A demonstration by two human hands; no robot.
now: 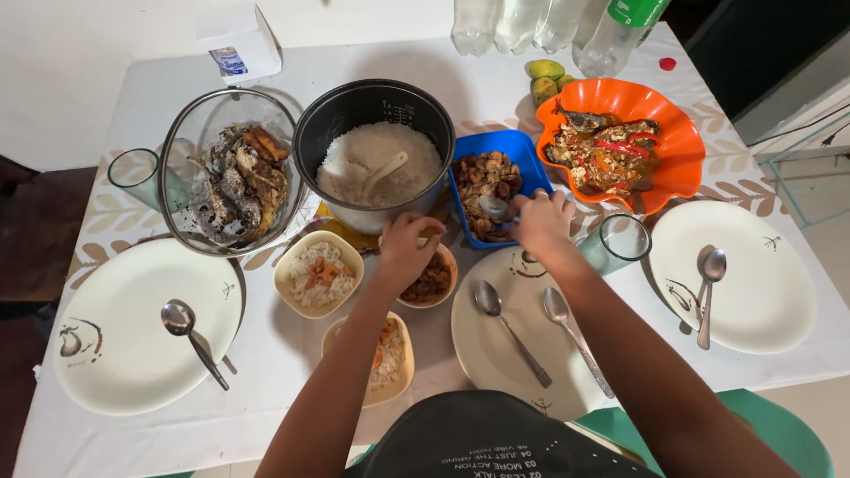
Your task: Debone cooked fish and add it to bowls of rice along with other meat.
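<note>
Spoon [492, 208] over the blue dish [522, 150] is clasped by the right hand [542, 221]; beside that dish, the small bowl [431, 281] is gripped by the left hand [405, 248].

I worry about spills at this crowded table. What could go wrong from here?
The right hand lifts a loaded spoon from the blue dish; food may drop on the white plate. The glass beside that wrist could be knocked. The left hand may tip the small bowl.

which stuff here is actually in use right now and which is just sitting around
In use: right hand holding serving spoon in blue dish; left hand on small bowl.

Lying about: rice pot, orange bowl, strainer, bottles, left plate.
</note>
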